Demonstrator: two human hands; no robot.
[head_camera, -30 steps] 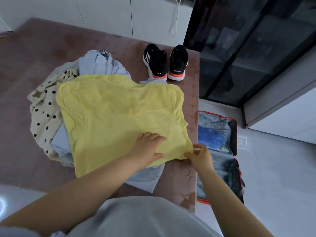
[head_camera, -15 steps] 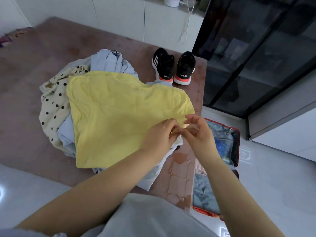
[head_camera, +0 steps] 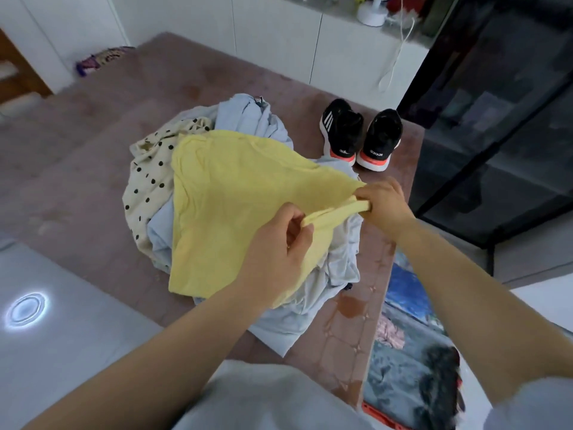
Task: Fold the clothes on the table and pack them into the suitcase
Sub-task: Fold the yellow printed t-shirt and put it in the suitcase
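Observation:
A yellow T-shirt [head_camera: 235, 200] lies on top of a heap of clothes on the brown table [head_camera: 77, 181]. Its near right edge is lifted and stretched between my hands. My left hand [head_camera: 279, 243] pinches that edge at its left end. My right hand [head_camera: 383, 204] grips the same edge further right, bunched in its fingers. Under the yellow shirt lie a light blue garment [head_camera: 254, 116] and a cream garment with black dots [head_camera: 148, 169]. The open suitcase [head_camera: 406, 352] lies on the floor to the right of the table, partly behind my right arm.
A pair of black sneakers [head_camera: 361, 135] stands on the table's far right corner, just beyond the heap. A dark glass cabinet [head_camera: 502, 103] rises at the right. White cupboards run along the back wall, with a small white fan [head_camera: 372, 10] on top.
My hands rose from the shirt's near corner on the table and came together. They now hold its right edge lifted off the heap, spread apart. The camera view has tilted up.

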